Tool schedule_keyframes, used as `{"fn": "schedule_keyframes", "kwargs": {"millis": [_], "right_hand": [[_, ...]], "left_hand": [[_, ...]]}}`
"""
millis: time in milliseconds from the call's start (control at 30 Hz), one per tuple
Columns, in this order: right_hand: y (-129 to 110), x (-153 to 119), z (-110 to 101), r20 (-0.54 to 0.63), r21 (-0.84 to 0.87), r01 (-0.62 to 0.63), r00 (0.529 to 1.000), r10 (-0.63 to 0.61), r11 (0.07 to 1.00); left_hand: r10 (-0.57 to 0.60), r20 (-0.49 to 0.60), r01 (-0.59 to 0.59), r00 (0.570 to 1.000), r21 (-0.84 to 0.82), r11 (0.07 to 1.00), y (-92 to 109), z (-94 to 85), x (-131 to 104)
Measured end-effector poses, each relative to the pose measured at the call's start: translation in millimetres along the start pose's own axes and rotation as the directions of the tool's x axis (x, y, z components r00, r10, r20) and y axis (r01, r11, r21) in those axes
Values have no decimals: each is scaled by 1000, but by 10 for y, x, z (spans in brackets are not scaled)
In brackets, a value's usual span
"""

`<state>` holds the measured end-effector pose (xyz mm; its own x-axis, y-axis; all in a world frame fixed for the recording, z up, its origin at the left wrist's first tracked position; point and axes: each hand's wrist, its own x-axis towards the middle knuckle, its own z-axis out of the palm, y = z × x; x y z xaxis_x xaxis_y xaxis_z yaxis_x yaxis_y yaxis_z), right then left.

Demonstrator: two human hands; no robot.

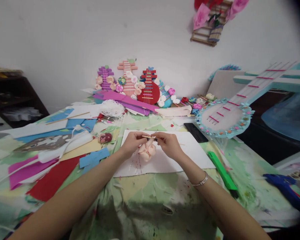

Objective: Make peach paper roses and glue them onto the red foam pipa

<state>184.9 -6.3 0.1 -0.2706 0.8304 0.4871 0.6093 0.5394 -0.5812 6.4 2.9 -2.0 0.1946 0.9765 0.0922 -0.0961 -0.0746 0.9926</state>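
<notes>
- Pinching in the head view, the left hand (133, 144) is gripping the thin stick (147, 136); the right hand (169, 144) is closing its fingertips on the narrow end of the peach flower (147, 153), though that contact is small and blurred, so its exact hold is likely rather than certain.
- The peach flower is hanging just below the stick, over the white sheet (192, 156); its petals are lying close to the fingers, so a hard squeeze could be creasing them.
- Both hands are meeting at that narrow end; uneven pulling could be tearing it, and a loosening pinch could be letting the flower drop.
- The stick is looking slender; sideways pressure could be snapping it.
- The green cutter (222, 173) is lying beside the right forearm (210, 193); an outward sweep of the arm could be knocking it.
- The bracelet (202, 180) is circling the right wrist; on a low reach it could be catching the sheet's edge.
</notes>
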Motion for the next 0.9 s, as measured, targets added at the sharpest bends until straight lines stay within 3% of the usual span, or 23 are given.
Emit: {"fn": "schedule_keyframes", "kwargs": {"millis": [367,533,633,900], "right_hand": [[90,-37,74,-41,-25,145,988,-146,989],[79,-48,95,-110,-99,91,989,-101,991],[105,-49,99,-91,-154,62,993,-77,986],[145,-64,84,-76,-232,178,977,-200,956]], "left_hand": [[31,17,-31,999,-25,999,-73,-27,31],[38,-31,-37,999,32,999,-28,9,9],[31,-39,-28,999,73,997,9,25,-14],[87,-18,-83,996,149,985,-33,0,4]]}}
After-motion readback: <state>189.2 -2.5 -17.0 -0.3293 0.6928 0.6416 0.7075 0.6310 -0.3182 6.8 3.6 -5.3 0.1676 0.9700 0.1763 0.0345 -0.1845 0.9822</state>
